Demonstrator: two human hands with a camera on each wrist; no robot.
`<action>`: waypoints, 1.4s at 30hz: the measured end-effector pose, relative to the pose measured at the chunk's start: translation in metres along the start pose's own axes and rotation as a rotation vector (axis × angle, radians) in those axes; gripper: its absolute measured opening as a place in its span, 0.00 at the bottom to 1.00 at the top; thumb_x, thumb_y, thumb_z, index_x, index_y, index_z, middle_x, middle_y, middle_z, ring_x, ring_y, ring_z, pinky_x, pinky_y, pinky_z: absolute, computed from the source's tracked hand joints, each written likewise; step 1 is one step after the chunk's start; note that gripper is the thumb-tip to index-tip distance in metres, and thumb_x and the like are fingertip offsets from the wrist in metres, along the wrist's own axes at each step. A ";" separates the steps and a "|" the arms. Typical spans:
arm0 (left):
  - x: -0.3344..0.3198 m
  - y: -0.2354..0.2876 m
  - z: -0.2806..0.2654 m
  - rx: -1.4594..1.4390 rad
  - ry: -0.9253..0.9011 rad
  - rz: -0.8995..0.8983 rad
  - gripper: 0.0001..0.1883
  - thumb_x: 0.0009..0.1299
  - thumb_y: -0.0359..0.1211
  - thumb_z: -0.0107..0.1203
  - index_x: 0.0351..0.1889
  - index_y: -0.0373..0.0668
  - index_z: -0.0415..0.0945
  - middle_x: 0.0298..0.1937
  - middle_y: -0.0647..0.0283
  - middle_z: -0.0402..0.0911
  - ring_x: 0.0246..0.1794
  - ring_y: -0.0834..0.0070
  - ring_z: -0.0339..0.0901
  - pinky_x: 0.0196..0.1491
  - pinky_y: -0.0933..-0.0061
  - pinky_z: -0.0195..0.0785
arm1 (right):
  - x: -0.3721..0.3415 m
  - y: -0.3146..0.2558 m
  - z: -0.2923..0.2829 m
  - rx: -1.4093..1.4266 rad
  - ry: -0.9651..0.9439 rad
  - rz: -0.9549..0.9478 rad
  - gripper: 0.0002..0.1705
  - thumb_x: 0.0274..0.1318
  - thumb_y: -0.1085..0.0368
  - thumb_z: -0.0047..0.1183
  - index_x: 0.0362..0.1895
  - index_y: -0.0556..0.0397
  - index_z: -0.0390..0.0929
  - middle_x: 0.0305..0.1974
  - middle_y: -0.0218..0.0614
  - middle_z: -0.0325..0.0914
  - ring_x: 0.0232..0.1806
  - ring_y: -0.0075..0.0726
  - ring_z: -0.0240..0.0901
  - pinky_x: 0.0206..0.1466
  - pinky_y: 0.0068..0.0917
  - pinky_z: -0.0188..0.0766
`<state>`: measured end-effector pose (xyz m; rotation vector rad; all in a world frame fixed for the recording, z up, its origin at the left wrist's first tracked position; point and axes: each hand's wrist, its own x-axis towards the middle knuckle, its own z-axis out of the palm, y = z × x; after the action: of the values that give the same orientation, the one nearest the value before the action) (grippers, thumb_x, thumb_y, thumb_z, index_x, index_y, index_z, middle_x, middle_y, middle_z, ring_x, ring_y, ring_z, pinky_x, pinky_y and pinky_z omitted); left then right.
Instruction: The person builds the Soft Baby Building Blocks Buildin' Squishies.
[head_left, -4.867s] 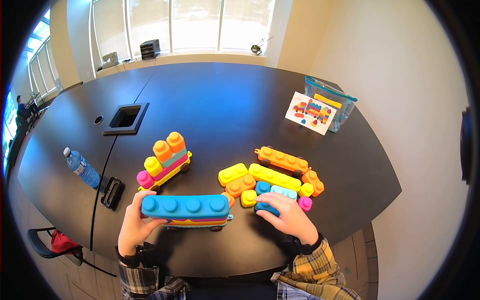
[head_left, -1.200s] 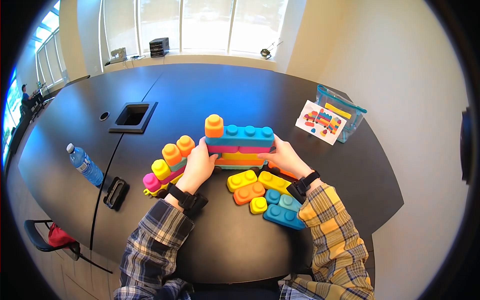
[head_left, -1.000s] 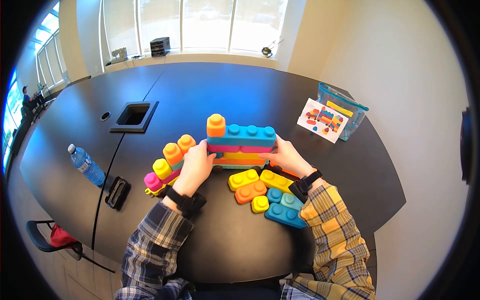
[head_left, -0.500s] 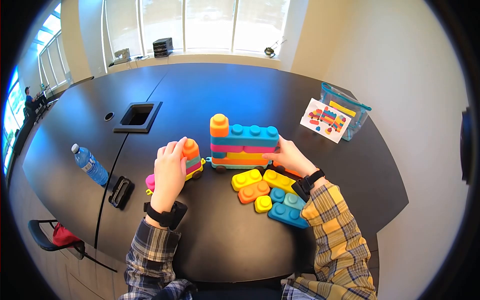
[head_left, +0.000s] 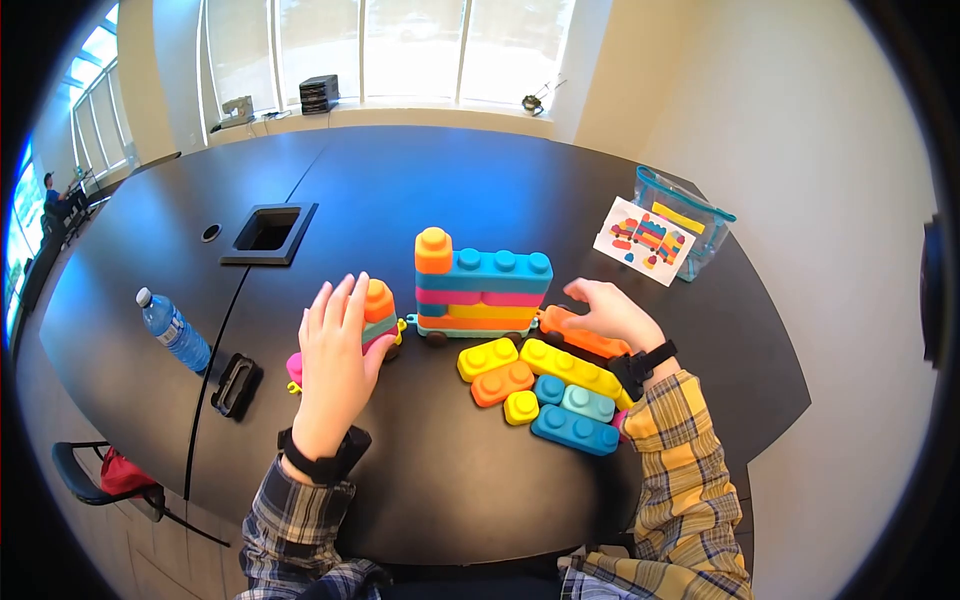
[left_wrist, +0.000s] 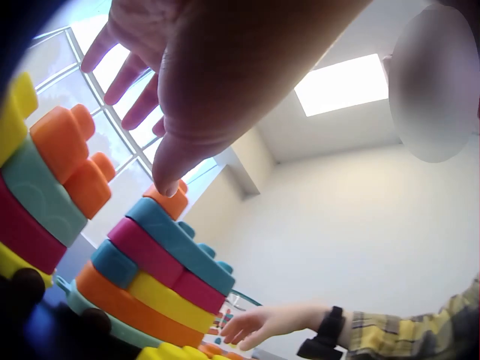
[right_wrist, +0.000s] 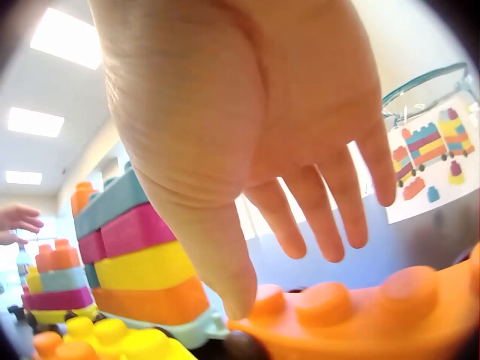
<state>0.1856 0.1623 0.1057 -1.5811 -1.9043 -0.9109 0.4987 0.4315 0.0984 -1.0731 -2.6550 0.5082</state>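
My left hand (head_left: 335, 365), fingers straight and spread, hovers in front of the left toy train car (left_wrist: 56, 195), hiding much of it in the head view. This car carries stacked yellow, teal and orange blocks. In the middle stands a taller car (head_left: 490, 297) of blue, magenta, yellow and orange layers, topped at its left end by an orange block (head_left: 433, 250). Its couplings meet those of the cars on both sides. To its right is a low orange car (head_left: 580, 338). Above that car is my right hand (head_left: 618, 315), fingers relaxed, holding nothing.
Loose blocks lie front right, among them a long yellow block (head_left: 572, 370) and a blue block (head_left: 575, 430). A picture card (head_left: 645, 240) leans on a clear pouch (head_left: 715, 230). Left are a water bottle (head_left: 175, 330), a black case (head_left: 237, 387) and a table cutout (head_left: 267, 235).
Since the earliest frame, the tall car has gone from my left hand to between the other cars. In the last half second, my right hand let go of it and shifted right; my left fingers straightened.
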 end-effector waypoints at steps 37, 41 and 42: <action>-0.096 0.027 -0.044 -0.431 -0.791 -0.009 0.34 0.66 0.44 0.73 0.68 0.42 0.75 0.60 0.55 0.80 0.62 0.53 0.79 0.63 0.56 0.75 | -0.108 -0.158 0.086 -0.034 -0.377 -0.363 0.32 0.50 0.54 0.73 0.57 0.53 0.79 0.47 0.44 0.85 0.51 0.54 0.83 0.51 0.45 0.79; -0.098 0.031 -0.038 -0.388 -0.796 -0.014 0.34 0.62 0.41 0.75 0.66 0.42 0.78 0.60 0.55 0.81 0.59 0.53 0.81 0.61 0.57 0.76 | -0.110 -0.157 0.090 -0.059 -0.355 -0.353 0.31 0.49 0.56 0.73 0.56 0.53 0.79 0.46 0.43 0.84 0.50 0.55 0.83 0.51 0.46 0.79; -0.098 0.032 -0.038 -0.373 -0.788 -0.021 0.34 0.61 0.41 0.76 0.65 0.42 0.79 0.60 0.55 0.81 0.56 0.53 0.82 0.60 0.57 0.77 | -0.111 -0.158 0.090 -0.065 -0.348 -0.347 0.30 0.50 0.57 0.74 0.56 0.53 0.78 0.46 0.43 0.83 0.50 0.55 0.83 0.51 0.46 0.79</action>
<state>0.2354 0.0736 0.0638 -2.4070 -2.3474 -0.7322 0.4476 0.2270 0.0702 -0.5533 -3.0897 0.5819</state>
